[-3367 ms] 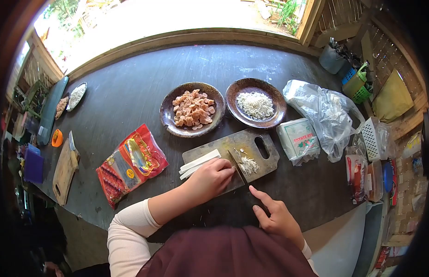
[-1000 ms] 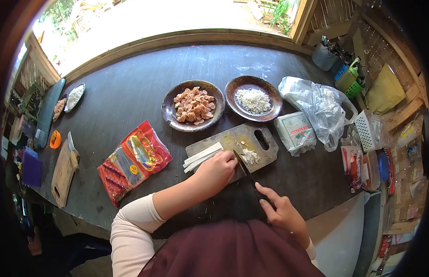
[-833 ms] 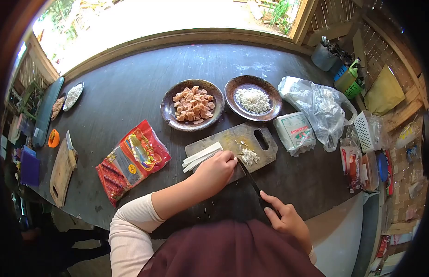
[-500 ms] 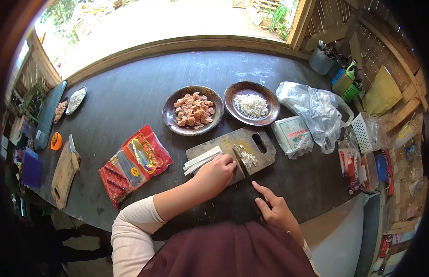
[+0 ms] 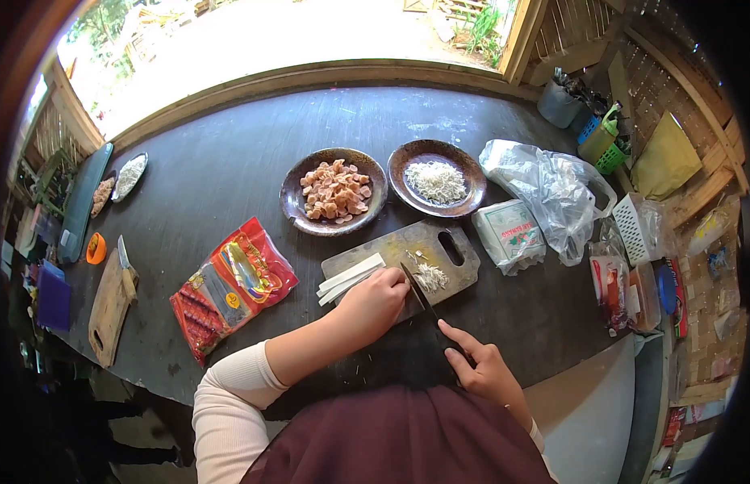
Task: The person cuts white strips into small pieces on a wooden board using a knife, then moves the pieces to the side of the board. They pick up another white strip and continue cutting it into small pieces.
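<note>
White strips lie on the left part of a worn cutting board, their right ends under the closed fingers of my left hand. My right hand grips the black handle of a knife, whose blade crosses the board beside my left fingertips. Right of the blade is a small pile of thin white shreds. Behind the board, one brown plate holds pinkish-brown slices, and another plate holds more white shreds.
A red food packet lies to the left, beyond it a wooden board with a knife. Right of the board are a wrapped white packet and a clear plastic bag. A white basket and a green basket stand farther right.
The whole view has shifted slightly. The knife blade's tip has moved a little left relative to the board, and both hands keep their holds.
</note>
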Tool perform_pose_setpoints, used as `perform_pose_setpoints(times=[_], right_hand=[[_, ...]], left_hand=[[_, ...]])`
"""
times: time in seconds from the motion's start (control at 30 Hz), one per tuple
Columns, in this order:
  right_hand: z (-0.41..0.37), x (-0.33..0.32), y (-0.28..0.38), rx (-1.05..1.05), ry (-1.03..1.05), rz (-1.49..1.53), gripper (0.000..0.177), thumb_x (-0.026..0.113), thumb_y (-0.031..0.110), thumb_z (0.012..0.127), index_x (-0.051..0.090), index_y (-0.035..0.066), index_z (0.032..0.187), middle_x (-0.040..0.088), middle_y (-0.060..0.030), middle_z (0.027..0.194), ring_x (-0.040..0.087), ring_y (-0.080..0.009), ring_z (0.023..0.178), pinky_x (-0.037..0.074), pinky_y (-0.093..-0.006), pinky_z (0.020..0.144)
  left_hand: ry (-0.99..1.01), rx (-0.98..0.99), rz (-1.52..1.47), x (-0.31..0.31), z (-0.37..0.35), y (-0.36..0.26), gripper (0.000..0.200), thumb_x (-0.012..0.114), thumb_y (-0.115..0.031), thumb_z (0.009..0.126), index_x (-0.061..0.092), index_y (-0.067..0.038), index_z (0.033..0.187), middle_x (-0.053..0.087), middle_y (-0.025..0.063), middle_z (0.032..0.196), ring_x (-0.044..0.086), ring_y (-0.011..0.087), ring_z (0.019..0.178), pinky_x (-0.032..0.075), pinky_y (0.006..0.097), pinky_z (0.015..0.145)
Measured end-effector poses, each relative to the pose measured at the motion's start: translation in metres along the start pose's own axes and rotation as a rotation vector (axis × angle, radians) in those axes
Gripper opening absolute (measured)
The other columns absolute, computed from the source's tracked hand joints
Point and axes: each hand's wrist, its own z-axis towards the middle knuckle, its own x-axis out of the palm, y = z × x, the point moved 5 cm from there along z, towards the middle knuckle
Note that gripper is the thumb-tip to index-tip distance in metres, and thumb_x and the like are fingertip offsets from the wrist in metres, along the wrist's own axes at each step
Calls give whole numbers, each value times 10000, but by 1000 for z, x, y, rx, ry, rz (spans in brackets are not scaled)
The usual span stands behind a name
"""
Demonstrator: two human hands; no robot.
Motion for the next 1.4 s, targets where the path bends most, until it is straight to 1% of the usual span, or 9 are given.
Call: perform_pose_setpoints(times=[0.13,0.23,0.3,0.4,0.7,1.23,1.3,1.33,1.4], right_hand=[[1,0,0,-54,-9,-13,443,576,89,918,543,99,1360,671,-270,1036,714,-308,917,516,-310,745],[5,-2,6,-49,-5,-12,440,563,88,926,538,96,1366,685,-257,903,709,-241,748,505,-314,690],[8,0,3,105,54,17,439,553,92,934,533,96,1372,646,-217,742,564,-167,566,474,-314,622],[10,1,5,20,20,24,443,554,92,934,529,98,1377,589,-179,655,430,-136,518,441,-313,578],[-4,0,3,49,21,-19,452,552,92,935,520,112,1385,662,-241,817,559,-165,546,470,-309,611],[11,4,-2,-3,-8,-55,464,558,133,941,505,131,1402,701,-214,827,624,-241,570,511,-356,637],[10,6,-2,-110,-46,7,462,551,77,952,523,143,1408,549,-4,600,468,-53,493,440,-252,515],[10,5,0,-109,-42,8,462,551,77,952,523,143,1408,549,-4,600,468,-53,493,440,-252,515],[8,3,0,-16,-9,-26,470,581,118,922,523,136,1388,670,-260,1041,689,-268,679,509,-326,668]], left_hand=[[13,7,25,0,1,-1,169,624,-30,816,661,33,968,613,130,996,622,290,923,525,366,828],[19,8,16,1,1,0,167,628,-22,808,659,33,962,611,129,992,620,289,923,525,366,830],[4,9,-9,0,2,0,168,628,-17,803,658,33,960,610,130,990,620,290,923,524,367,830],[-5,-1,-23,-4,1,-3,177,623,-7,796,656,33,965,608,132,992,619,293,929,523,369,835],[34,3,37,0,0,-6,213,613,3,789,640,38,997,595,130,989,608,296,943,512,369,858],[26,26,57,-1,0,-4,215,634,-30,803,654,34,1007,610,127,1002,623,289,945,518,357,858],[34,23,49,-2,1,-5,214,633,-28,799,652,36,1003,610,127,1004,622,290,947,518,358,861],[42,20,42,-2,1,-5,213,632,-25,796,651,38,999,609,128,1006,621,291,949,517,359,865],[49,15,31,-4,0,-5,217,632,-24,792,651,38,1000,609,128,1009,621,292,952,516,360,867]])
